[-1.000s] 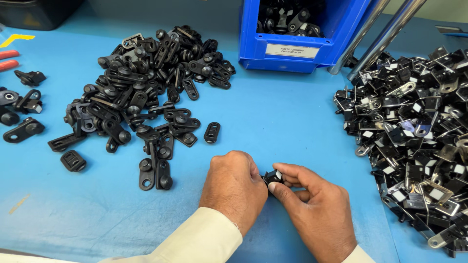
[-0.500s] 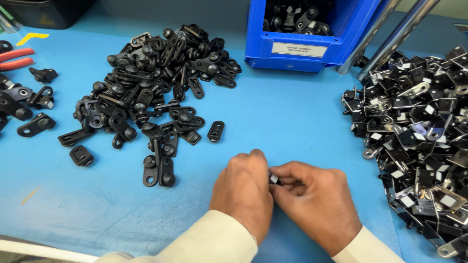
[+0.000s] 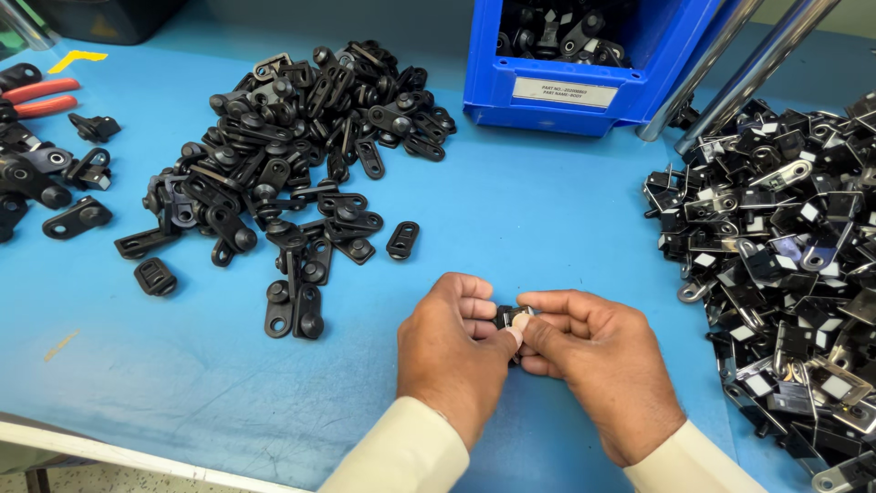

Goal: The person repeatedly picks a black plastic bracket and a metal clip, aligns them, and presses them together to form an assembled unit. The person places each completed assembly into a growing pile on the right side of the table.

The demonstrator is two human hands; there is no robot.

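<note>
My left hand (image 3: 456, 351) and my right hand (image 3: 598, 365) meet low in the middle of the blue table (image 3: 538, 210). Between their fingertips they pinch a small black part with a bit of metal (image 3: 511, 318); most of it is hidden by the fingers. A heap of black plastic pieces (image 3: 292, 155) lies to the upper left of my hands. A heap of black and silver metal clips (image 3: 785, 265) lies to the right, close to my right hand.
A blue bin (image 3: 584, 55) holding more black parts stands at the back. Two metal poles (image 3: 730, 68) slant beside it. Red-handled pliers (image 3: 41, 96) and a few loose black pieces (image 3: 55, 183) lie at the far left. The table's front edge runs bottom left.
Both hands stay pressed together on the small part; fingers have shifted slightly around it. The view has drifted a little, so the table's things sit further right.
</note>
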